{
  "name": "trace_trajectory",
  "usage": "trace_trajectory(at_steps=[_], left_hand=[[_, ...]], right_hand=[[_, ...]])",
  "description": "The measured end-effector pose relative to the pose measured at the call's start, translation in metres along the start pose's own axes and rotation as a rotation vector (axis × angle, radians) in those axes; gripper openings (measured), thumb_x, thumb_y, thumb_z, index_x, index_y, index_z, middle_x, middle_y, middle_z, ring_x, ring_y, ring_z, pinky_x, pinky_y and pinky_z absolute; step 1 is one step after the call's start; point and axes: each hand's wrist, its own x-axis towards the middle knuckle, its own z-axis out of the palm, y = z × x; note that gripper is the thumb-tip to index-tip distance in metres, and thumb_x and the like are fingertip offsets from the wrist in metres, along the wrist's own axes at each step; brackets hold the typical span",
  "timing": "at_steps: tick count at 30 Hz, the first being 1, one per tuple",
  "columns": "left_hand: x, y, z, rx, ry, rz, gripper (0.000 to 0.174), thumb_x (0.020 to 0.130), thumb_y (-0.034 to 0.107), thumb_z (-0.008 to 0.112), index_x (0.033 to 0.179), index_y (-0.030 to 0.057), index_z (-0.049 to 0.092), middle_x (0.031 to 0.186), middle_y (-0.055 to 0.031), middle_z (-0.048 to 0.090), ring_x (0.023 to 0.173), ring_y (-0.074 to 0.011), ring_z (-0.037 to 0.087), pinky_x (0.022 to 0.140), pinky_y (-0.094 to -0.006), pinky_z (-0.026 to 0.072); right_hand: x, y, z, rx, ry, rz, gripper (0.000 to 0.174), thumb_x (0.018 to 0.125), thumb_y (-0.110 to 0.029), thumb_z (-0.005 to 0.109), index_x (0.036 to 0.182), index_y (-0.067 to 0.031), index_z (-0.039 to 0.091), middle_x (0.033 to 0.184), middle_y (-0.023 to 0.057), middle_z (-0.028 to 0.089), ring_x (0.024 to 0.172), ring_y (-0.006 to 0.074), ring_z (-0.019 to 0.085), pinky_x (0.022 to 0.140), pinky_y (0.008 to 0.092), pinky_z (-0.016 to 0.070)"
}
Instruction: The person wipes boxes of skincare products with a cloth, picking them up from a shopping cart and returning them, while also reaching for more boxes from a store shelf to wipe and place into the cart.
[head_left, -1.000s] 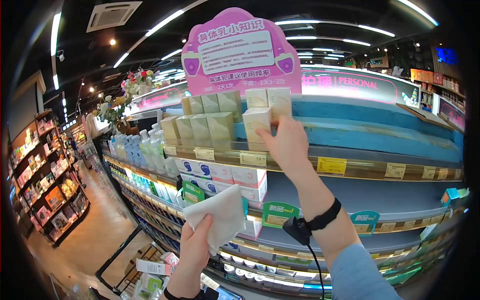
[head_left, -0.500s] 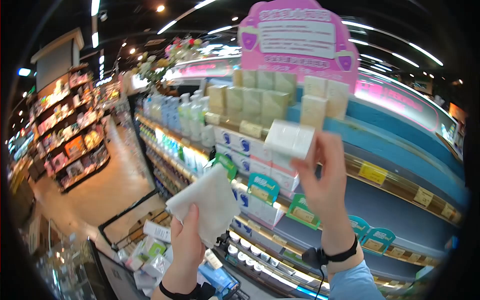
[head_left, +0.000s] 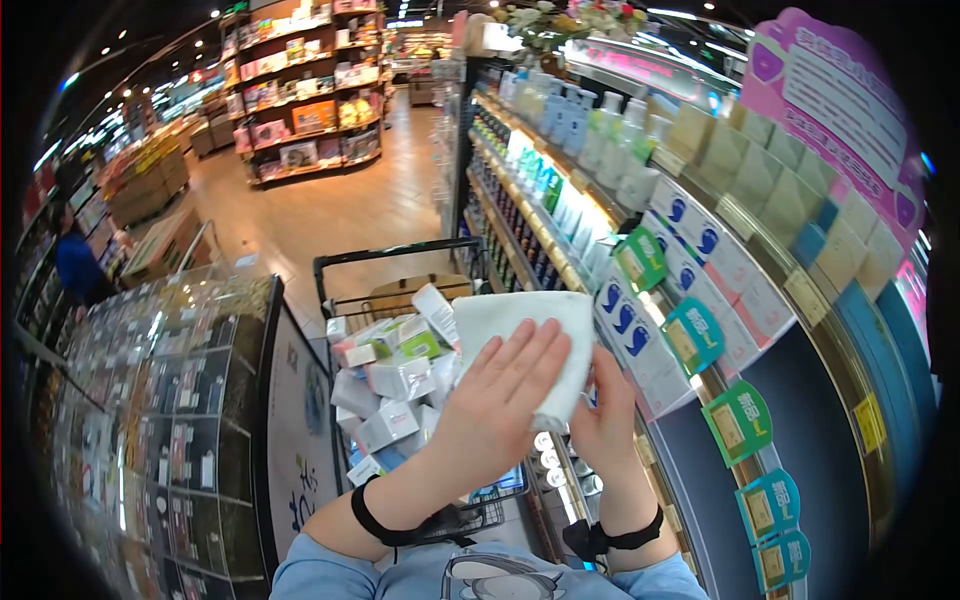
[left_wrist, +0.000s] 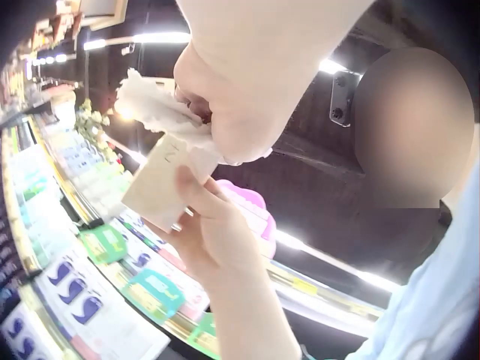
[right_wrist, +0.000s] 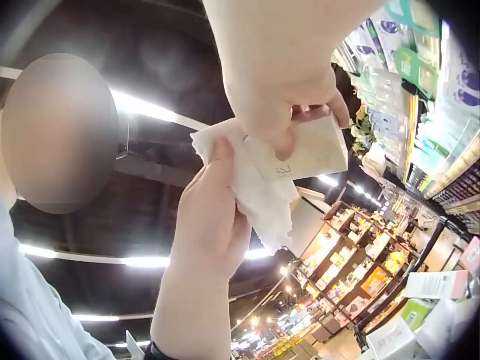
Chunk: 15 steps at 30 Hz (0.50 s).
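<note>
My left hand (head_left: pixel 500 400) pinches a folded white cloth (head_left: pixel 565 310) and lays it over a small box, its fingers stretched across the top. The box is hidden under the cloth in the head view. From below, the left wrist view shows this pale cream box (left_wrist: pixel 154 184) with faint lettering, gripped between thumb and fingers of my right hand (left_wrist: pixel 217 236). In the right wrist view the left thumb presses the cloth (right_wrist: pixel 259 195) from beneath, against one end of the box (right_wrist: pixel 322 154).
A cart (head_left: pixel 400 250) heaped with boxes (head_left: pixel 388 425) and packets stands below the hands. Shelves with foot-print boxes (head_left: pixel 625 320), bottles (head_left: pixel 605 125) and green tags (head_left: pixel 738 420) run along the right. A clear-drawered display (head_left: pixel 150 430) stands at left; a person (head_left: pixel 75 260) is farther off.
My right hand has taken a box off the top shelf and brought it to the left hand, which now holds the cloth against it. The head view has swung left and down towards the cart.
</note>
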Motion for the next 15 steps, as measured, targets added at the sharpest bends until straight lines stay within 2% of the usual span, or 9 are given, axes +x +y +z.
trace_trajectory(at_steps=[1, 4, 6, 7, 8, 11, 12, 15], left_hand=[[-0.005, -0.006, -0.004, 0.029, -0.01, -0.055, 0.069, 0.066, 0.004, 0.063, 0.133, 0.0013, 0.042, 0.136, -0.0169, 0.044, 0.124, -0.0339, 0.043, 0.101, -0.0454, 0.0359], [-0.026, -0.024, -0.008, 0.046, -0.015, -0.118, 0.066, 0.068, 0.003, 0.061, 0.132, 0.0009, 0.043, 0.136, -0.0175, 0.043, 0.124, -0.0345, 0.043, 0.1, -0.0453, 0.0366], [-0.035, -0.017, -0.011, 0.051, -0.022, -0.139, 0.065, 0.069, 0.003, 0.06, 0.131, 0.0009, 0.043, 0.135, -0.0177, 0.043, 0.124, -0.0349, 0.043, 0.1, -0.0447, 0.037], [-0.039, -0.013, -0.013, 0.054, -0.032, -0.107, 0.066, 0.068, 0.002, 0.061, 0.131, 0.0008, 0.044, 0.135, -0.0178, 0.043, 0.124, -0.0351, 0.043, 0.1, -0.0446, 0.0368], [-0.044, -0.009, -0.013, 0.057, -0.043, -0.075, 0.066, 0.067, 0.002, 0.061, 0.131, 0.0008, 0.044, 0.135, -0.0179, 0.043, 0.124, -0.0353, 0.042, 0.1, -0.0445, 0.0366], [-0.057, -0.014, -0.018, 0.033, -0.044, -0.156, 0.064, 0.067, -0.001, 0.058, 0.129, 0.0005, 0.046, 0.134, -0.017, 0.045, 0.126, -0.0363, 0.041, 0.101, -0.0445, 0.0356], [-0.061, -0.018, -0.02, 0.03, -0.049, -0.203, 0.061, 0.068, 0.0, 0.057, 0.128, -0.0002, 0.047, 0.133, -0.0174, 0.046, 0.126, -0.0377, 0.04, 0.102, -0.0447, 0.0355], [-0.067, -0.021, -0.024, 0.04, -0.029, -0.228, 0.068, 0.064, -0.001, 0.062, 0.13, 0.0026, 0.045, 0.137, -0.0139, 0.043, 0.127, -0.0342, 0.04, 0.102, -0.0435, 0.0345]], right_hand=[[-0.002, 0.001, 0.004, -0.054, -0.025, 0.0, 0.042, 0.076, 0.001, 0.065, 0.116, -0.0008, 0.051, 0.104, 0.0141, 0.057, 0.093, 0.0253, 0.058, 0.078, 0.0317, 0.0488], [-0.008, 0.005, 0.025, 0.05, -0.075, 0.06, 0.042, 0.076, 0.005, 0.062, 0.116, -0.001, 0.052, 0.104, 0.0138, 0.057, 0.096, 0.0263, 0.058, 0.079, 0.0322, 0.0485], [-0.011, 0.012, 0.038, 0.024, -0.077, 0.051, 0.042, 0.075, 0.006, 0.06, 0.116, -0.001, 0.052, 0.104, 0.0138, 0.057, 0.096, 0.0263, 0.058, 0.079, 0.032, 0.0485], [-0.014, 0.013, 0.042, -0.014, -0.067, 0.045, 0.042, 0.075, 0.008, 0.058, 0.115, -0.0009, 0.052, 0.104, 0.0139, 0.057, 0.096, 0.0264, 0.058, 0.079, 0.0319, 0.0485], [-0.014, 0.006, 0.045, 0.12, -0.091, 0.131, 0.043, 0.074, 0.009, 0.057, 0.116, -0.0007, 0.052, 0.105, 0.0147, 0.057, 0.095, 0.0279, 0.058, 0.08, 0.0329, 0.0481], [-0.018, 0.012, 0.054, 0.183, -0.109, 0.104, 0.044, 0.074, 0.01, 0.056, 0.117, -0.0016, 0.051, 0.105, 0.0152, 0.056, 0.094, 0.0291, 0.058, 0.082, 0.0342, 0.0472], [-0.019, 0.01, 0.054, 0.124, -0.134, 0.09, 0.045, 0.074, 0.01, 0.056, 0.117, -0.0021, 0.051, 0.105, 0.0153, 0.056, 0.095, 0.0291, 0.058, 0.082, 0.0344, 0.0472], [-0.025, 0.008, 0.058, 0.074, -0.167, 0.089, 0.047, 0.073, 0.01, 0.057, 0.118, -0.0031, 0.051, 0.104, 0.0154, 0.056, 0.096, 0.0286, 0.057, 0.081, 0.0344, 0.0471]])
